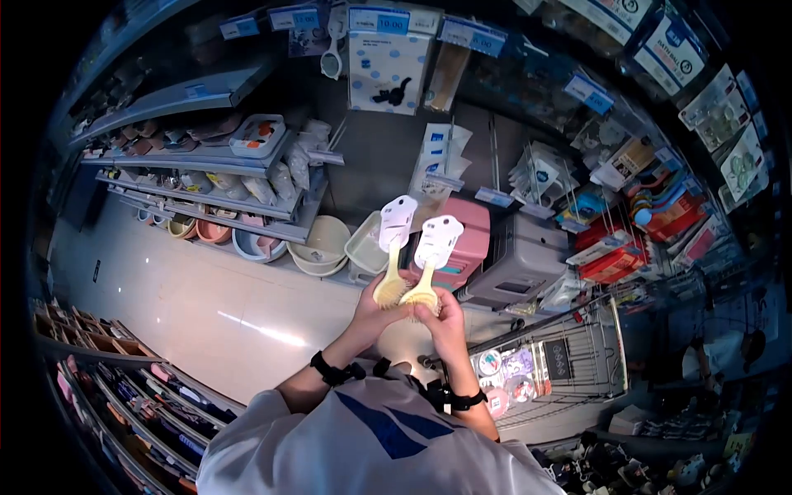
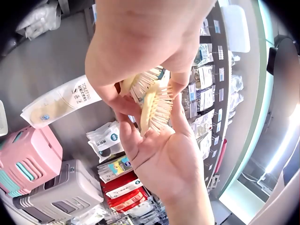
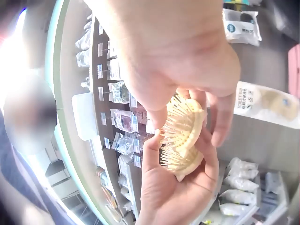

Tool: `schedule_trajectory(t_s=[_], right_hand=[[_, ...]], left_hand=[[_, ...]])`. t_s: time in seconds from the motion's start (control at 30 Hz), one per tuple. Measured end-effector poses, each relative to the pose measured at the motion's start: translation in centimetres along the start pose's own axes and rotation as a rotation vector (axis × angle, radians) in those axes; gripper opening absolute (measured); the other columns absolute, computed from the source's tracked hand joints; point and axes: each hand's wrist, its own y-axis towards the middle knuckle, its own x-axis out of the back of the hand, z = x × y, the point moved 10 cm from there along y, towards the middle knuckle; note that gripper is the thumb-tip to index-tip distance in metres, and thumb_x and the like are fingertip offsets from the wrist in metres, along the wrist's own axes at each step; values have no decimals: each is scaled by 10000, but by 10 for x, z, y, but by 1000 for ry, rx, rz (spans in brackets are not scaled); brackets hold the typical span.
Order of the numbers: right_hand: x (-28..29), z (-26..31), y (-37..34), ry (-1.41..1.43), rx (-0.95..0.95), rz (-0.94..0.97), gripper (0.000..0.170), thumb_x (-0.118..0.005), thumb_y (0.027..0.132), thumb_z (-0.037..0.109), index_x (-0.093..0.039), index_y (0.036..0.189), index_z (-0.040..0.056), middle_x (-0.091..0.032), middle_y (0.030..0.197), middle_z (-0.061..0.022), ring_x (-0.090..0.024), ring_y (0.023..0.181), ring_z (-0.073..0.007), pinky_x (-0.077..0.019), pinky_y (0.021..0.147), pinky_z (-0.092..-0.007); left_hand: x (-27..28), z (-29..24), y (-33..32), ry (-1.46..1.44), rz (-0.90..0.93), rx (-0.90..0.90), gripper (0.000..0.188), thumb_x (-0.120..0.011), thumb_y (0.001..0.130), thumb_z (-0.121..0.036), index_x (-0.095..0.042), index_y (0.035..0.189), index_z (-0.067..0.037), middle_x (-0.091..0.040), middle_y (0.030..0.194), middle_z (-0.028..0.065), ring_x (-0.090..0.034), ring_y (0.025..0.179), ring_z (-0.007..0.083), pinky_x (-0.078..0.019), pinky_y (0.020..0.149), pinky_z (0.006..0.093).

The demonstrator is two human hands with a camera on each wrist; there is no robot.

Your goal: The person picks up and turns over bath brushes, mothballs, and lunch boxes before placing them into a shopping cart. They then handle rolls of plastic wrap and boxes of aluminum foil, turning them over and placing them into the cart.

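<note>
Basins [image 1: 322,239]: stacked low at the end of the shelves, leftmost here and well apart from the hands.
Left hand [image 1: 373,312]: partly closed, fingers curled about the bristled head of the left brush [image 1: 392,274]; its thumb reaches rightward, close to the other thumb.
Left brush: head in the left hand, nearest that side; long axis runs away from the person, handle and card [image 1: 398,221] outward.
Right brush [image 1: 424,287]: just beside it, nearly parallel, its head partly overlapping the left one from above; whether the heads touch, I cannot tell.
Bristles: toward the person on both, by the wrist views.
Right hand [image 1: 448,323]: partly closed, thumb and fingers holding the right brush by its head, not the handle.
Pink carrier [image 1: 472,235]: beyond the handles, to the right.
Grey carrier [image 1: 528,254]: right of the pink one.
Cart [image 1: 615,346]: rightmost, near the right arm.
</note>
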Motion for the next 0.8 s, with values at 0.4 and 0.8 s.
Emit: schedule_trajectory(t_s=[0.4,0.8], right_hand=[[-61,24,52,70,120,-136,435,-775,910,56,-527,1262,-3,-689,1065,-105,-680,837,-143,-604,680,-316],[-219,49,202,296,368,-144,574,-679,982,186,-381,1460,76,-651,1219,-254,-716,864,-308,-608,678,-400]], left_hand=[[125,-81,-2,-90,-137,-172,366,-599,1021,-174,-517,1357,-54,-656,1109,89,-661,844,135,-511,639,262],[267,-194,47,109,91,-120,419,-656,964,-70,-531,1362,-28,-663,1149,67,-645,962,125,-531,782,265]])
